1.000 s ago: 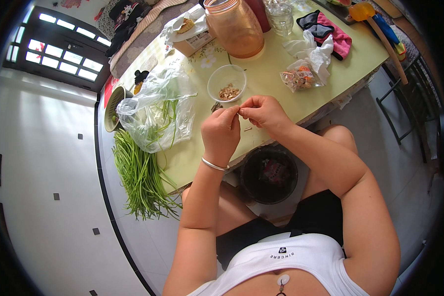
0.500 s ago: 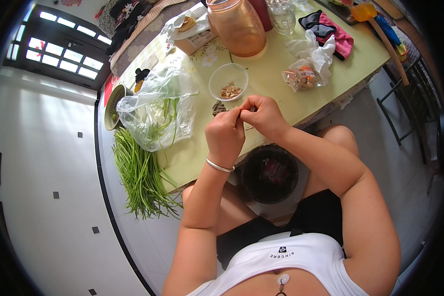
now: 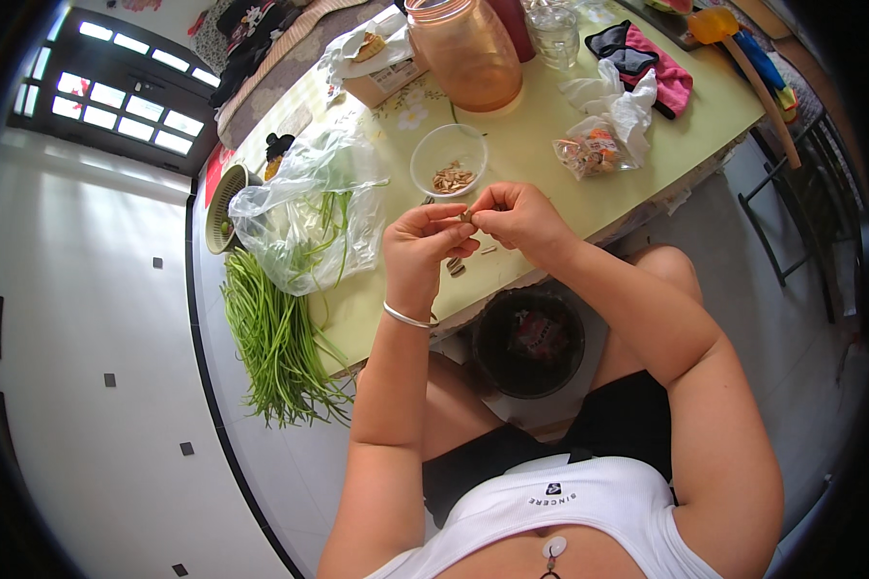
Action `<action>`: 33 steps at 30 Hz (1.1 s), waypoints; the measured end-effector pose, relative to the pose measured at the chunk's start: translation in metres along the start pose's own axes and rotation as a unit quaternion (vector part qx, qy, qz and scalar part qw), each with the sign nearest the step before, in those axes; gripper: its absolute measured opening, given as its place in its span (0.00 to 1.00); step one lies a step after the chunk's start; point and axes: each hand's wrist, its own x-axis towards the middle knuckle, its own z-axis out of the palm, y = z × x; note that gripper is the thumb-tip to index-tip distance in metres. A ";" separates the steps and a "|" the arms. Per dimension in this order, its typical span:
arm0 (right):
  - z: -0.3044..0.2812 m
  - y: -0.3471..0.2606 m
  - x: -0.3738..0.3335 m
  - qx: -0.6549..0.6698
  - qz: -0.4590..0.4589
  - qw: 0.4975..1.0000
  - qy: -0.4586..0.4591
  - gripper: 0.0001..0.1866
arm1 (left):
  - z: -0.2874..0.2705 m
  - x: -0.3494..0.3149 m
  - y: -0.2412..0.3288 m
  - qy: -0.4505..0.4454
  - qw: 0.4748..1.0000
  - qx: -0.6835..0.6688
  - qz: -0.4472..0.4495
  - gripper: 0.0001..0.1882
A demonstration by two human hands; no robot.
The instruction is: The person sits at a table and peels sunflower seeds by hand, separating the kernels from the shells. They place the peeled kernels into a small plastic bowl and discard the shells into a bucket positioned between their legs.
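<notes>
Just in front of the clear plastic bowl (image 3: 414,166), my two hands meet fingertip to fingertip over the table's near edge. A small light-brown piece, apparently a sunflower seed (image 3: 467,216), is pinched where they meet. My left hand (image 3: 420,246), with a silver bangle at the wrist, holds it between thumb and fingers. My right hand (image 3: 523,220) pinches it from the other side, its remaining fingers curled in. Striped dark sunflower seeds (image 3: 456,268) lie on the table under my left hand. Pale shelled kernels (image 3: 452,178) rest in the bowl.
A black bin (image 3: 528,376) stands between my knees below the table edge. Green stalks (image 3: 275,347) hang off the left side beside a clear plastic bag (image 3: 304,222). A large amber jar (image 3: 468,58) is behind the bowl; a snack packet (image 3: 597,150) and tissue (image 3: 632,114) lie right.
My left hand has shifted slightly left and its fingers have opened out from a tighter curl, uncovering seeds on the table. The right hand has stayed nearly in place.
</notes>
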 end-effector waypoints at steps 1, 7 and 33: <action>0.000 0.000 0.000 0.007 0.003 1.000 -0.001 0.06 | 0.000 0.000 0.000 0.000 1.000 -0.003 -0.008 0.11; -0.008 0.007 0.004 0.044 0.027 0.998 -0.025 0.06 | 0.011 -0.004 -0.003 -0.006 0.990 0.114 0.087 0.10; 0.000 0.000 -0.002 -0.163 -0.082 0.983 0.016 0.05 | 0.009 -0.006 -0.006 -0.002 0.988 0.115 0.103 0.08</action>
